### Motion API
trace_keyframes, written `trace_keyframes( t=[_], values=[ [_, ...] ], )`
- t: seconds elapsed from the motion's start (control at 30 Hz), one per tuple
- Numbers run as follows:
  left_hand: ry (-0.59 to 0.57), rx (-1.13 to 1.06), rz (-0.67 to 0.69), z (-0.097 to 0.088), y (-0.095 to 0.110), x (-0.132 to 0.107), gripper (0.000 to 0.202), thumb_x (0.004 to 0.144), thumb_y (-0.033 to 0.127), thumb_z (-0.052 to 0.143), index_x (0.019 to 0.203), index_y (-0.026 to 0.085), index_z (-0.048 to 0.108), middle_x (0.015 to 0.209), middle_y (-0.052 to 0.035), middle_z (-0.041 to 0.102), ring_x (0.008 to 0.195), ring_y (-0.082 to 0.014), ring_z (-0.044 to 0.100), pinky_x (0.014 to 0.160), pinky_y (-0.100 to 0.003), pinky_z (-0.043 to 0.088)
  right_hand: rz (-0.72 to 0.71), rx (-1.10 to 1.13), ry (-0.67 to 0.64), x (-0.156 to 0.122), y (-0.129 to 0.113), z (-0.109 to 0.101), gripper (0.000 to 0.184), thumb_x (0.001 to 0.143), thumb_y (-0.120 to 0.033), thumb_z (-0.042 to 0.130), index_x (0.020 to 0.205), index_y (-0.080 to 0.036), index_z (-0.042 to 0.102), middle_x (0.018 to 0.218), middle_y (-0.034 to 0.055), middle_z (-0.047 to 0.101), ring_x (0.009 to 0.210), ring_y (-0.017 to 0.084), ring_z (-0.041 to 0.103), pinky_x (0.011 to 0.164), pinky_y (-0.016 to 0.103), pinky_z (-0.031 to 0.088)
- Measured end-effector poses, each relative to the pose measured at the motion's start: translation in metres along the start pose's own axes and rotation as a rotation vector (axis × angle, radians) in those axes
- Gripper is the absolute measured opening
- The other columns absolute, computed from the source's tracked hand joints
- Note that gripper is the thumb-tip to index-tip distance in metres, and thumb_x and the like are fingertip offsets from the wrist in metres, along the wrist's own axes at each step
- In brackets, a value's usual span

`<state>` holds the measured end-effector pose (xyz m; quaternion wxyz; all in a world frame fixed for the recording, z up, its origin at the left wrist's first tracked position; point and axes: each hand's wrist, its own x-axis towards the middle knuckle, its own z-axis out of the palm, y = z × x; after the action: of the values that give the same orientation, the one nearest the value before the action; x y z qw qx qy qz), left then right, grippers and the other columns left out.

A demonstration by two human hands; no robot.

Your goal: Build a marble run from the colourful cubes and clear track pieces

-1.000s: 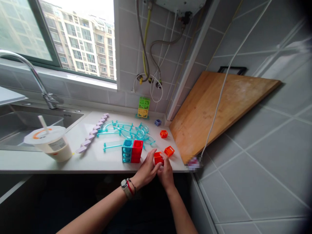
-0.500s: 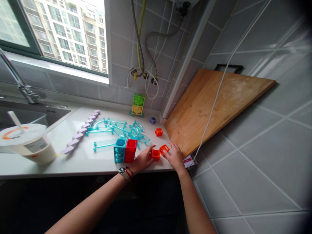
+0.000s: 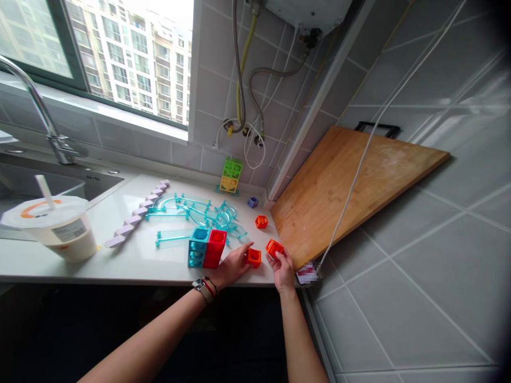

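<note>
Between pinching fingers of right hand (image 3: 283, 271): one orange cube (image 3: 274, 248). Against parted fingers of left hand (image 3: 230, 265): second orange cube (image 3: 254, 258), on white counter (image 3: 159, 266).

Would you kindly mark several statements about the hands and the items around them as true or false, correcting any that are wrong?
1. The right hand holds an orange cube. True.
2. The wristwatch is on the right wrist. False: the wristwatch is on the left wrist.
3. The left hand is at another orange cube on the countertop. True.
4. The red block stands well apart from the teal block. False: the red block and the teal block stand side by side, with no visible gap.
5. The cup has a straw in its top. True.
6. The wooden board lies flat on the countertop. False: the wooden board leans against the wall.
</note>
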<state>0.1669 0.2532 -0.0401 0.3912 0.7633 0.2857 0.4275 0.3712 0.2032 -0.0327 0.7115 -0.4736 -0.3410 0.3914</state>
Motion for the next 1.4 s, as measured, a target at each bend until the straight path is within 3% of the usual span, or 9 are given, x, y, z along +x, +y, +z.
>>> trace_keyframes(
  t=[0.13, 0.33, 0.43, 0.67, 1.0, 1.2, 1.4],
  values=[
    [0.013, -0.056, -0.025, -0.001, -0.001, 0.001, 0.061, 0.080, 0.025, 0.073, 0.140, 0.025, 0.062, 0.120, -0.0094, 0.076, 0.105, -0.0278, 0.073, 0.095, -0.043, 0.059, -0.013, 0.006, -0.122, -0.007, -0.005, 0.004, 0.049, 0.079, -0.032, 0.072, 0.127, -0.021, 0.067, 0.119, 0.0116, 0.075, 0.109, 0.028, 0.073, 0.098, 0.051, 0.058],
    [0.025, -0.055, -0.024, -0.004, 0.007, 0.004, 0.051, 0.078, 0.024, 0.076, 0.129, 0.025, 0.070, 0.119, -0.0096, 0.077, 0.107, -0.0305, 0.073, 0.097, -0.045, 0.057, 0.009, -0.105, -0.364, -0.013, -0.019, 0.008, 0.059, 0.073, -0.036, 0.083, 0.128, -0.021, 0.066, 0.134, 0.0136, 0.069, 0.122, 0.031, 0.067, 0.102, 0.049, 0.056],
    [0.018, -0.039, -0.024, -0.006, 0.011, 0.004, 0.048, 0.078, 0.024, 0.076, 0.127, 0.024, 0.071, 0.117, -0.0100, 0.077, 0.106, -0.0307, 0.073, 0.095, -0.044, 0.057, 0.006, -0.151, -0.371, -0.013, -0.019, 0.011, 0.065, 0.072, -0.040, 0.085, 0.129, -0.020, 0.064, 0.133, 0.0151, 0.069, 0.123, 0.032, 0.066, 0.102, 0.049, 0.056],
    [-0.013, -0.056, -0.060, -0.006, 0.009, 0.005, 0.056, 0.077, 0.031, 0.080, 0.131, 0.021, 0.067, 0.118, -0.0102, 0.077, 0.102, -0.0280, 0.074, 0.090, -0.040, 0.059, -0.006, -0.140, -0.325, -0.011, -0.014, 0.013, 0.064, 0.067, -0.032, 0.090, 0.123, -0.020, 0.060, 0.123, 0.0125, 0.073, 0.116, 0.029, 0.068, 0.099, 0.044, 0.057],
    [-0.012, -0.026, -0.056, -0.004, 0.009, 0.004, 0.056, 0.079, 0.042, 0.083, 0.128, 0.022, 0.064, 0.115, -0.0081, 0.077, 0.100, -0.0260, 0.074, 0.088, -0.035, 0.059, -0.073, -0.204, -0.278, -0.013, -0.003, 0.019, 0.060, 0.056, -0.034, 0.098, 0.101, -0.023, 0.060, 0.098, 0.0016, 0.068, 0.092, 0.021, 0.069, 0.084, 0.034, 0.062],
    [-0.026, -0.025, -0.061, -0.005, 0.011, 0.003, 0.057, 0.081, 0.043, 0.082, 0.129, 0.022, 0.061, 0.117, -0.0099, 0.077, 0.105, -0.0275, 0.075, 0.090, -0.036, 0.059, -0.188, -0.387, -0.307, -0.017, -0.005, 0.021, 0.047, 0.065, -0.041, 0.093, 0.098, -0.019, 0.068, 0.121, 0.0086, 0.059, 0.104, 0.022, 0.065, 0.083, 0.030, 0.062],
    [-0.035, -0.031, -0.071, -0.005, 0.007, 0.004, 0.057, 0.080, 0.034, 0.081, 0.131, 0.021, 0.059, 0.118, -0.0103, 0.077, 0.107, -0.0277, 0.074, 0.090, -0.037, 0.059, -0.121, -0.281, -0.345, -0.018, -0.008, 0.015, 0.071, 0.070, -0.034, 0.091, 0.132, -0.024, 0.057, 0.143, 0.0125, 0.057, 0.124, 0.029, 0.063, 0.094, 0.037, 0.061]
  ],
)
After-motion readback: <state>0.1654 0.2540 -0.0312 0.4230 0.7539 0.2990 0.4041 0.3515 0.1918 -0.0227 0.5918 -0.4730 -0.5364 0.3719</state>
